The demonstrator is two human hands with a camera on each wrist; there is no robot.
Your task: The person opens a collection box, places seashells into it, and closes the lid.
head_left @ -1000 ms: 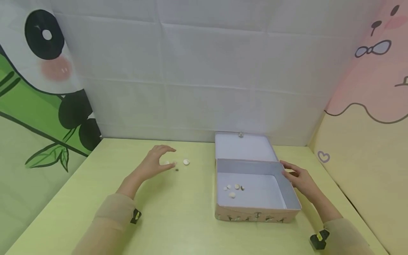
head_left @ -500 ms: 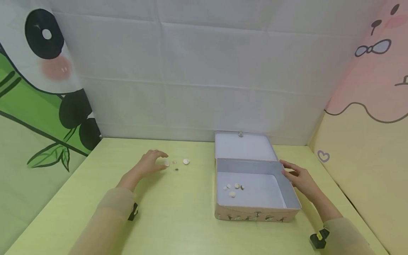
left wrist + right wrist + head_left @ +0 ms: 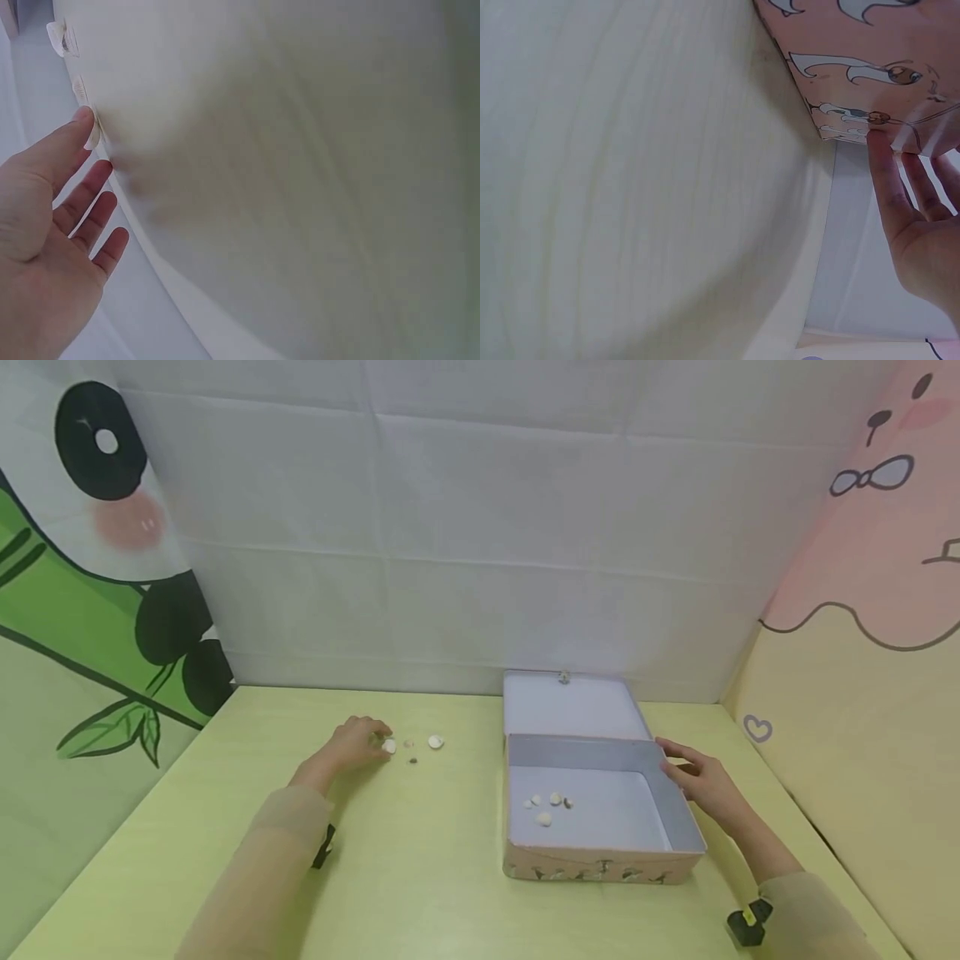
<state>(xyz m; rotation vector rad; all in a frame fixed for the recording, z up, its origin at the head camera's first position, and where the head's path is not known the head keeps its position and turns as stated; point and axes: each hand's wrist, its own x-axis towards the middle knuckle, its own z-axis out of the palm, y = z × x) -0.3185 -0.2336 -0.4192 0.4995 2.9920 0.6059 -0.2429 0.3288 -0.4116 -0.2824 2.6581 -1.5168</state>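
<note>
Box [image 3: 588, 865]: long axis parallels far edge of desk [image 3: 420, 893]. Right hand [image 3: 708, 785]: touches box, fingers [image 3: 889, 176] apart. Left hand [image 3: 347, 750]: fingers flank shell [image 3: 389, 746]; whether clamped, cannot tell.

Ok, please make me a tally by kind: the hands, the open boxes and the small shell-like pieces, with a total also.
Hands: 2 (left hand, right hand)
Open box: 1
Small shell-like pieces: 9 (5 inside the box, 4 outside)
Total: 12
</note>
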